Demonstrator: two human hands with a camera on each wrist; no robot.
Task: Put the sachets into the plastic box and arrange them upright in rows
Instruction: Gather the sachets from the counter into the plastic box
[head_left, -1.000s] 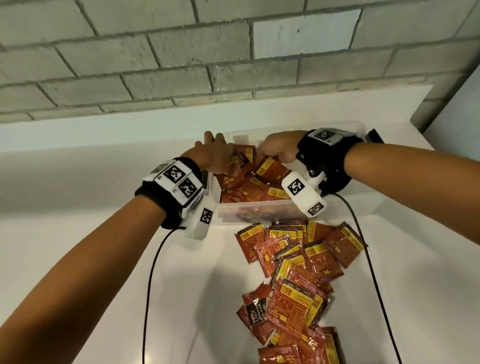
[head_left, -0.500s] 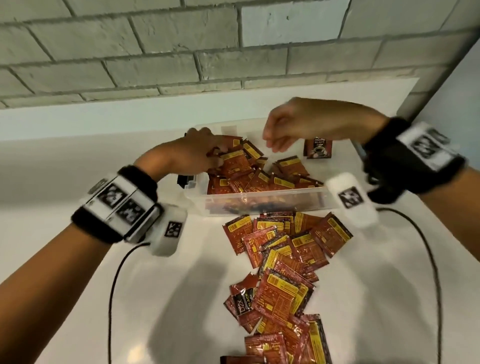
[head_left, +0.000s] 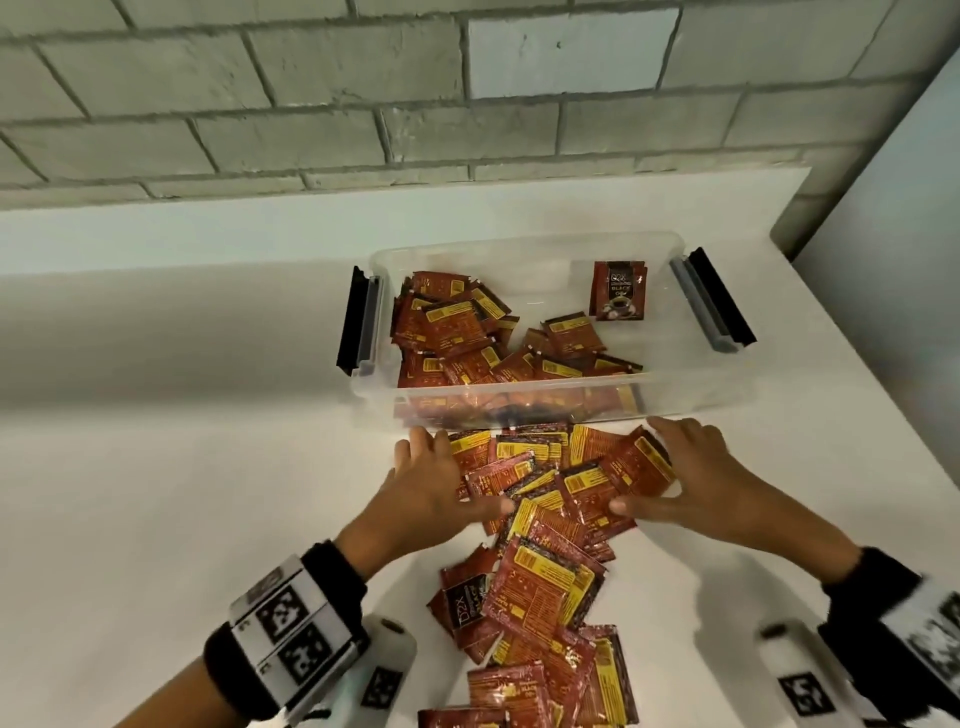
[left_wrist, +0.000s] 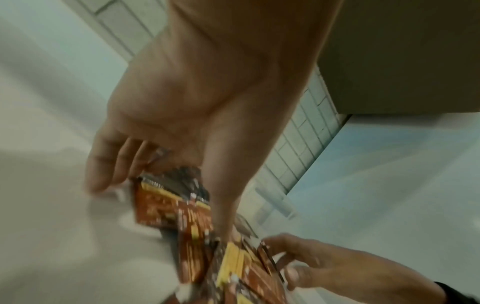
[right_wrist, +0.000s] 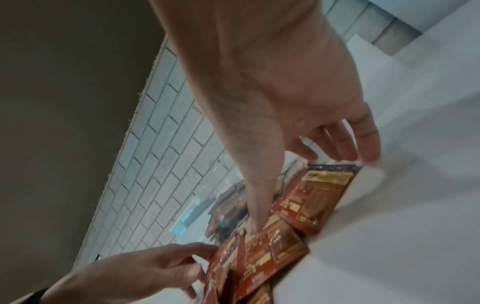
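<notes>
A clear plastic box (head_left: 519, 244) stands on the white counter. Red and yellow sachets (head_left: 467, 332) lie jumbled in its left and middle. One dark sachet (head_left: 618, 290) stands upright against the back wall at the right. More sachets (head_left: 545, 587) lie in a loose pile in front of the box. My left hand (head_left: 441, 478) (left_wrist: 161, 156) and right hand (head_left: 675, 467) (right_wrist: 301, 156) flank the pile's top group (head_left: 561, 467). Their fingers are extended, and both thumbs press on sachets. The wrist views are blurred.
Black latches hang at the box's left end (head_left: 356, 322) and right end (head_left: 714, 299). A grey brick wall (head_left: 467, 104) rises behind the counter. Bare counter (head_left: 156, 467) spreads to the left. The counter's right edge runs close to the box.
Both hands have come out of the box and dropped to the pile on the counter in front of it. They now touch the sachets from either side.
</notes>
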